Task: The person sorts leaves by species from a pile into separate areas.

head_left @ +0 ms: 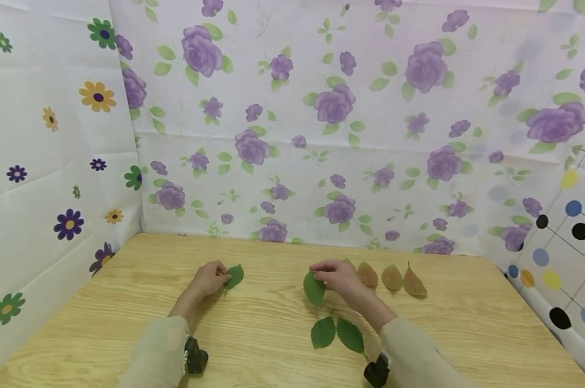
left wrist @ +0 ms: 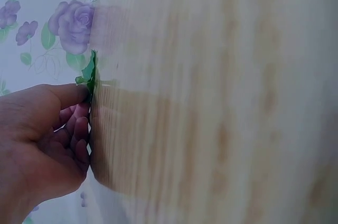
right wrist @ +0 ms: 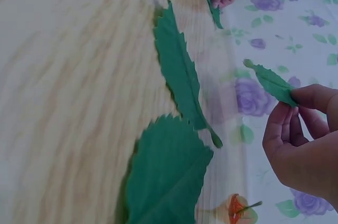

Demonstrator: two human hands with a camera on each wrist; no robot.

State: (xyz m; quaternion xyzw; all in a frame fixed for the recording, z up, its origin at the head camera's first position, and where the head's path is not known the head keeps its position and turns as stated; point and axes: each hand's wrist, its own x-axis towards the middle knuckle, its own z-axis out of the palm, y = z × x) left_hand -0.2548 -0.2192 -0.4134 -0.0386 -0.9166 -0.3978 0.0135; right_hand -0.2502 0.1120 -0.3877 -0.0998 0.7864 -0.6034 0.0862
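Observation:
My left hand (head_left: 210, 278) pinches the edge of a green leaf (head_left: 235, 276) between thumb and fingers, low at the table's left-middle. In the left wrist view that leaf (left wrist: 90, 71) shows nearly edge-on at the fingertips. Farther right, my right hand (head_left: 341, 278) holds another toothed green leaf (head_left: 314, 289) by thumb and fingertips. The right wrist view shows this leaf (right wrist: 274, 84) raised off the wood. Two more green leaves lie side by side nearer me, a left one (head_left: 323, 332) and a right one (head_left: 350, 335).
Behind my right hand several brownish leaves (head_left: 392, 278) lie in a row, one partly hidden by the hand. The wood-grain table (head_left: 263, 334) meets a purple-flowered cloth (head_left: 292, 161) at the back. Patterned cloths also hang at the left and right sides.

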